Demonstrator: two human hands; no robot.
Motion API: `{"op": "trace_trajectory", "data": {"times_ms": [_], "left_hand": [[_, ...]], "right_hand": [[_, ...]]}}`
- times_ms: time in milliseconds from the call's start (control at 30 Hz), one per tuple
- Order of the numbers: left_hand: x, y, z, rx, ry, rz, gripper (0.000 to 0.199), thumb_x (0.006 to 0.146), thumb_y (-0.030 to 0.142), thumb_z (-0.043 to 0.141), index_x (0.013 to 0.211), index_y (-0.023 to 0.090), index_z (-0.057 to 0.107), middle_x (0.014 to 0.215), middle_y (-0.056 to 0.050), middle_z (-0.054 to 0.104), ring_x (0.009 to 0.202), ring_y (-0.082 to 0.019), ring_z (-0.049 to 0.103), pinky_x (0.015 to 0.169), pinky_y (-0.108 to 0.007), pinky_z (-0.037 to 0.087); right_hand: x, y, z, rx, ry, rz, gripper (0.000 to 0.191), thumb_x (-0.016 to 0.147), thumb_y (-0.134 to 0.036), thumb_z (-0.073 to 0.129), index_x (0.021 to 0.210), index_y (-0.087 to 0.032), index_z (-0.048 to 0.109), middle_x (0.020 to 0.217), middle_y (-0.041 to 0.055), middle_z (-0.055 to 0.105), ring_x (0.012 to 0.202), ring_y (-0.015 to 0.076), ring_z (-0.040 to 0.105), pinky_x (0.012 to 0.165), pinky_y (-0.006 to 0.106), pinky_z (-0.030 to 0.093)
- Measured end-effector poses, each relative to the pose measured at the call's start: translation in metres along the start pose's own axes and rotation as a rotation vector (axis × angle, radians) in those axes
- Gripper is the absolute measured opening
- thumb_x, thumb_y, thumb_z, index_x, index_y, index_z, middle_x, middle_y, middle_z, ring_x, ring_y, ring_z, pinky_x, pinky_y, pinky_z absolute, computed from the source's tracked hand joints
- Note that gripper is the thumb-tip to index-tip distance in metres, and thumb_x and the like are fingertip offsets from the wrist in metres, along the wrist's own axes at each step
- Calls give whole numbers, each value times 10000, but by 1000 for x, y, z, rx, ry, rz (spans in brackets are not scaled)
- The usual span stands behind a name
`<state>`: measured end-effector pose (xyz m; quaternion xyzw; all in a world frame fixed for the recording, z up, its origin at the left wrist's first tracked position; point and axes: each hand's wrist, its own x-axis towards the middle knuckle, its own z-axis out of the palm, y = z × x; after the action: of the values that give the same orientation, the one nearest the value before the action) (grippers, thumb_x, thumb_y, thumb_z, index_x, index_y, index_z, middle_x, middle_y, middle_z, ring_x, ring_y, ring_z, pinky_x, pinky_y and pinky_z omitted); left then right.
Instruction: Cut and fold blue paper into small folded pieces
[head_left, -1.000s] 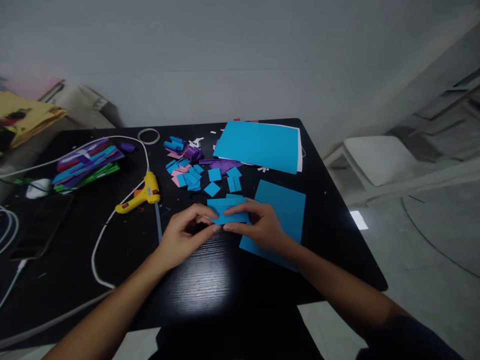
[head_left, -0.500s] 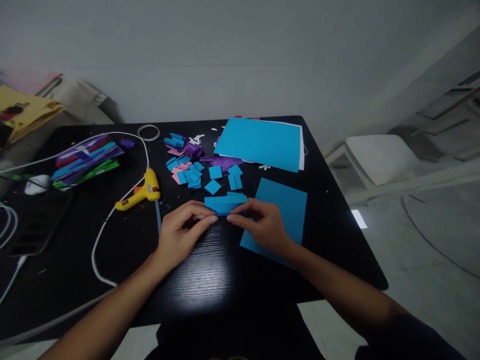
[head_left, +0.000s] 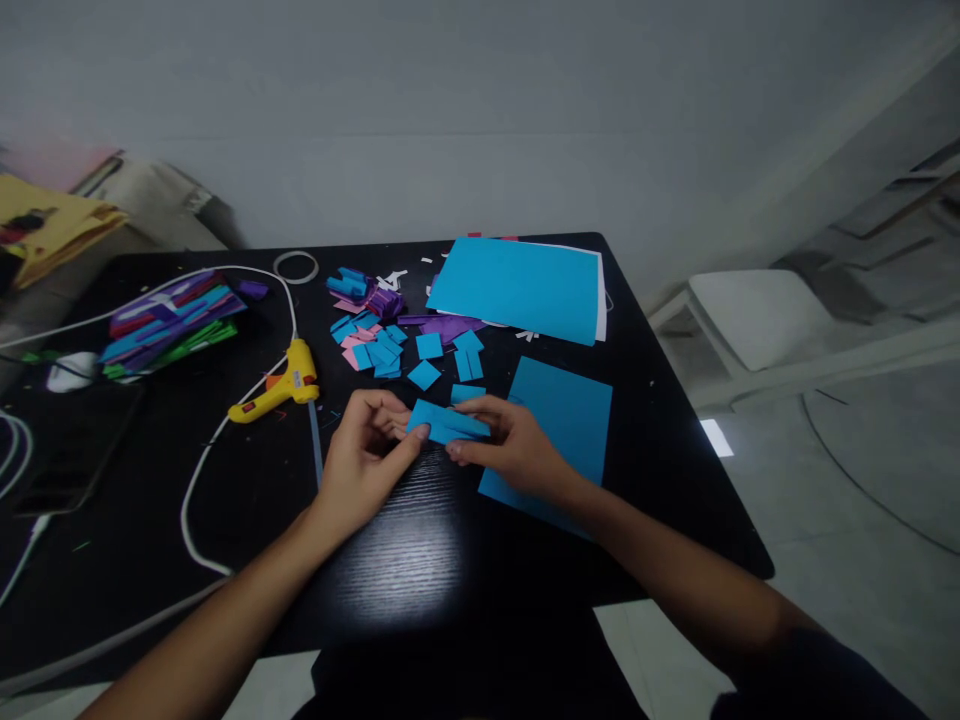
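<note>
A folded strip of blue paper [head_left: 442, 422] is held between my two hands above the black table. My left hand [head_left: 367, 445] pinches its left end, thumb in front and fingers behind. At the right end, my right hand [head_left: 510, 440] grips it between thumb and fingers. Just beyond the strip lie small blue paper squares [head_left: 424, 375], some single and some overlapping. A larger blue sheet [head_left: 566, 420] lies flat under and beside my right hand.
To the left lies a yellow glue gun [head_left: 281, 388] with its white cord looping across the table. Behind are a blue sheet on white paper [head_left: 517, 285] and purple scraps [head_left: 450, 328]. A bundle of coloured strips [head_left: 172, 320] and a dark phone [head_left: 75, 450] sit farther left.
The blue strip has tilted, its right end now lower and its face turned upward. My left fingers have shifted behind it. The things on the table lie as before.
</note>
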<state>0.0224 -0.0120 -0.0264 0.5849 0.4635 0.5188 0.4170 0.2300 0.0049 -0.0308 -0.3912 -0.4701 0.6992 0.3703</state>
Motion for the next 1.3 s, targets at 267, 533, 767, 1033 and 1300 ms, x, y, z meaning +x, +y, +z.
{"op": "trace_trajectory", "data": {"times_ms": [267,533,767,1033,1300], "left_hand": [[0,1,-1,-34,-89,-123,332,892,313,807,1078,225,546,787,30,695,682,-128,671,659,-241,541],[0,1,-2,-41,-177,-192,323,894,335,801,1082,218,566,741,30,668,657,-145,680,645,-258,537],[3,8,0,-53,-171,-217,258,928,359,761,1077,196,626,716,28,669,654,-135,674,656,-242,550],[7,12,-6,167,-256,-212,293,969,421,675,821,171,710,651,-2,684,583,-127,626,586,-228,511],[10,9,-8,158,-202,-226,324,954,455,681,786,178,687,616,4,665,559,-129,626,564,-221,518]], "right_hand": [[-5,-13,2,-195,-186,121,287,743,-364,916,906,-176,776,884,28,757,869,223,707,822,366,552],[-1,-2,1,-18,-191,159,374,776,-515,880,908,-174,800,861,60,802,828,222,766,787,369,602],[-2,-8,3,123,-250,256,323,783,-407,903,930,-139,799,837,59,800,757,178,756,766,341,616],[-2,-8,3,119,-240,269,327,779,-404,907,936,-135,806,849,56,801,772,169,761,763,316,612],[0,1,1,129,-270,324,368,744,-400,927,939,-125,781,855,61,801,763,169,771,766,319,627]]}}
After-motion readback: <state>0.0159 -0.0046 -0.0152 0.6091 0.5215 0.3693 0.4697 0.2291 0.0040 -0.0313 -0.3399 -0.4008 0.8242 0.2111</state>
